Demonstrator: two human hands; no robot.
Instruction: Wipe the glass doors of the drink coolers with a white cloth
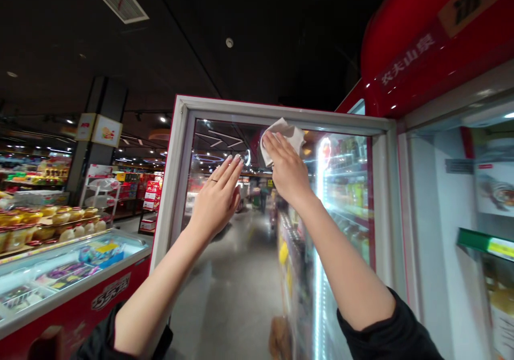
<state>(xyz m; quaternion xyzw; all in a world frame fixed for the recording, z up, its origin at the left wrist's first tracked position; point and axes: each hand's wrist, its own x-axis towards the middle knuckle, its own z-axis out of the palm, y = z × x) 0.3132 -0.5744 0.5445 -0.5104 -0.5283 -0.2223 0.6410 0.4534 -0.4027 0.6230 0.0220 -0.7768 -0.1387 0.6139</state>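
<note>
A glass fridge door (182,135) with a pale frame and red outer edge stands swung open before me. My right hand (291,173) presses a white wiping cloth (296,134) against the upper part of the pane, its fingers laid over the cloth. Lower and to the left, my left hand (217,197) is held up at the glass with fingers stretched out and nothing in it. A thin ring shows on one finger. Whether that palm touches the pane, I cannot tell.
To the right is the open red drinks fridge (385,50), with a green-edged shelf (477,239) inside. At left stands a chest freezer (120,266) of packaged goods, with jars (60,218) behind it. A dark pillar (90,135) rises farther back.
</note>
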